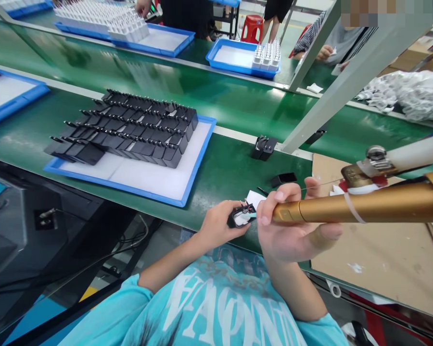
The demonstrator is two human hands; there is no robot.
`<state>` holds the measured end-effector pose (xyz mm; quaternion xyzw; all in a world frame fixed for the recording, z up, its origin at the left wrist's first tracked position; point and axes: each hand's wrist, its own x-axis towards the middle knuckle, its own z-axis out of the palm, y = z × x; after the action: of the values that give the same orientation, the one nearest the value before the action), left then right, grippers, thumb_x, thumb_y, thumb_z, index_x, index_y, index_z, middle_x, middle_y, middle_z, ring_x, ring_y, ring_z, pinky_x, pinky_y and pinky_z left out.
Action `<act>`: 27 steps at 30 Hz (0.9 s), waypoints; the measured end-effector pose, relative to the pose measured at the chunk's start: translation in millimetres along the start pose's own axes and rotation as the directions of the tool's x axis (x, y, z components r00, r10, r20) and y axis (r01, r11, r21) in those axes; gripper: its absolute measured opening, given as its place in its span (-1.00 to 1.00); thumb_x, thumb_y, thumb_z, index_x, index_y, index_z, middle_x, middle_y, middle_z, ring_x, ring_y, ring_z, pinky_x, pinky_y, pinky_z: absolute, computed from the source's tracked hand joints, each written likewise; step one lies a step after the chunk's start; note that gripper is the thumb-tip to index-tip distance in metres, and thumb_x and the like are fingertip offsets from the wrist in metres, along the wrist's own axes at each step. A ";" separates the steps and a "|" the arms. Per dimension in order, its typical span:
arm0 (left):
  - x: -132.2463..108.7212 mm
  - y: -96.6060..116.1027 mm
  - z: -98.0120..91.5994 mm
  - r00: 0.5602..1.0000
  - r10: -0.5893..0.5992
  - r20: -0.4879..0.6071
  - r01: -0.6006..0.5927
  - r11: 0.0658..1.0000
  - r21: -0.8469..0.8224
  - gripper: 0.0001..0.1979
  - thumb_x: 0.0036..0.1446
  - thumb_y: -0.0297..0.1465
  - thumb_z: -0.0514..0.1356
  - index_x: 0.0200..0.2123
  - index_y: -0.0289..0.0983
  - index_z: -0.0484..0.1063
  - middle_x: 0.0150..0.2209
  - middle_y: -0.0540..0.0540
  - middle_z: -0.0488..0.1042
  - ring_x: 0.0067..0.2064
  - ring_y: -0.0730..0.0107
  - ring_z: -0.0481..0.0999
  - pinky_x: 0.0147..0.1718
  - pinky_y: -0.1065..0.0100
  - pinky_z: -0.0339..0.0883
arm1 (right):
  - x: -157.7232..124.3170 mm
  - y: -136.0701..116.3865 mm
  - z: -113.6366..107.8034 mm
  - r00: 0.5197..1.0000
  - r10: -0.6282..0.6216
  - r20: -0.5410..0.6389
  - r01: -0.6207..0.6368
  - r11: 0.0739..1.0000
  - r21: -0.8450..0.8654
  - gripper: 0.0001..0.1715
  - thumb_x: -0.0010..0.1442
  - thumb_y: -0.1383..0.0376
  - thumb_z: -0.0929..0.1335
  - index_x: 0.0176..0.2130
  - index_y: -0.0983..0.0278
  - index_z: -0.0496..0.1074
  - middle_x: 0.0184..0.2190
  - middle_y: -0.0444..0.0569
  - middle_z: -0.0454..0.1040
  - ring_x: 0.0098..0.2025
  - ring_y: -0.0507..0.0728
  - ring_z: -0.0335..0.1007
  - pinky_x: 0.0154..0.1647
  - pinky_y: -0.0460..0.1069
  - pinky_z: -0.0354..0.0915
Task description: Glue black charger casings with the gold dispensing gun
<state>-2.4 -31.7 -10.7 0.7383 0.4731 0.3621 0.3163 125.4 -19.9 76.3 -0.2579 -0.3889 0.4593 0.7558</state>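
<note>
Close to my body, my left hand (218,223) grips a small open black plug housing (234,220) with metal pins, its open side showing white parts and wires. My right hand (288,230) is curled around the front end of a gold tube-shaped tool (321,210), palm partly up. The tool's pale blue tip points into the housing; whether it touches the inside I cannot tell. A thin wire runs from a brass fitting (359,174) towards my right fingers. Just beyond my hands lie an empty black case (283,179) and a white piece (255,197).
A blue-rimmed tray (187,185) holds rows of black plug housings (137,125) at left. More black units (264,147) stand beside a slanted metal post (332,91). Cardboard (382,250) covers the right bench. Across the green belt are blue trays of white plugs (267,55) and other people.
</note>
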 end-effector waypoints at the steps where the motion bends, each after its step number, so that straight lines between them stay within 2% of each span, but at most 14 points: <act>1: 1.5 1.7 0.7 1.000 0.015 0.004 -0.014 1.000 -0.010 -0.62 0.03 -0.28 0.29 -0.07 -0.19 0.36 -0.14 -0.08 0.57 -0.14 0.24 0.57 -0.16 0.26 0.44 | -0.5 0.5 0.9 1.000 -0.003 0.003 0.003 1.000 0.008 -0.45 0.11 -0.16 0.24 -0.03 0.05 0.36 -0.41 -0.22 0.38 -0.72 -0.06 0.26 -0.76 -0.09 0.13; 6: 7.5 7.7 2.5 0.986 0.161 -0.031 -0.163 0.982 -0.096 -0.63 0.06 -0.29 0.28 -0.05 -0.20 0.35 -0.11 -0.11 0.56 -0.12 0.25 0.57 -0.16 0.26 0.44 | -2.5 2.8 0.7 0.998 -0.023 0.060 0.018 0.997 0.081 -0.51 0.13 -0.12 0.26 -0.06 0.07 0.36 -0.38 -0.21 0.40 -0.69 -0.04 0.31 -0.75 -0.07 0.20; 9: 9.2 8.4 2.5 0.981 0.191 -0.043 -0.195 0.974 -0.114 -0.64 0.07 -0.30 0.26 -0.05 -0.21 0.34 -0.09 -0.13 0.56 -0.10 0.24 0.57 -0.13 0.24 0.43 | -2.3 3.3 -0.7 0.993 -0.055 0.106 0.044 0.994 0.104 -0.59 0.16 -0.09 0.24 -0.15 0.09 0.36 -0.36 -0.20 0.40 -0.69 -0.03 0.32 -0.76 -0.06 0.21; 13: 9.0 7.7 2.5 0.986 0.161 -0.040 -0.164 0.982 -0.090 -0.64 0.08 -0.25 0.25 -0.06 -0.21 0.35 -0.12 -0.13 0.57 -0.12 0.23 0.58 -0.15 0.24 0.44 | -2.7 2.9 0.0 0.994 -0.061 0.086 0.057 0.997 0.051 -0.52 0.15 -0.13 0.19 -0.07 0.05 0.34 -0.38 -0.21 0.37 -0.73 -0.05 0.25 -0.78 -0.07 0.15; 16: 8.0 6.8 1.5 0.995 0.100 -0.024 -0.100 0.995 -0.005 -0.63 0.07 -0.19 0.25 -0.08 -0.20 0.37 -0.17 -0.11 0.58 -0.16 0.21 0.58 -0.19 0.24 0.43 | -3.8 3.2 1.0 0.996 -0.071 0.048 0.072 0.997 -0.014 -0.46 0.15 -0.13 0.17 0.04 -0.01 0.30 -0.39 -0.22 0.34 -0.73 -0.06 0.22 -0.77 -0.07 0.13; 20: 7.6 2.6 -2.8 0.999 0.041 -0.024 -0.038 0.993 0.116 -0.66 0.07 -0.17 0.25 -0.13 -0.19 0.38 -0.23 -0.09 0.58 -0.25 0.21 0.57 -0.25 0.24 0.41 | -3.3 5.0 -0.1 0.997 -0.072 0.040 0.074 0.996 -0.039 -0.46 0.15 -0.13 0.16 0.07 -0.06 0.26 -0.38 -0.21 0.34 -0.72 -0.06 0.21 -0.75 -0.06 0.16; 27: 6.8 -26.4 -9.6 0.996 0.032 -0.079 -0.010 0.965 0.264 -0.71 0.11 -0.25 0.24 -0.12 -0.22 0.36 -0.18 -0.12 0.54 -0.14 0.19 0.52 -0.15 0.22 0.37 | 5.2 5.7 -11.1 0.997 -0.071 0.008 0.071 0.997 0.021 -0.47 0.17 -0.04 0.19 0.09 -0.01 0.27 -0.34 -0.18 0.38 -0.69 -0.03 0.26 -0.74 -0.05 0.15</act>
<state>-20.8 -14.8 -25.3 0.7632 0.5217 0.3296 0.1918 133.1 -13.0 67.7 -0.2339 -0.3965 0.4373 0.7726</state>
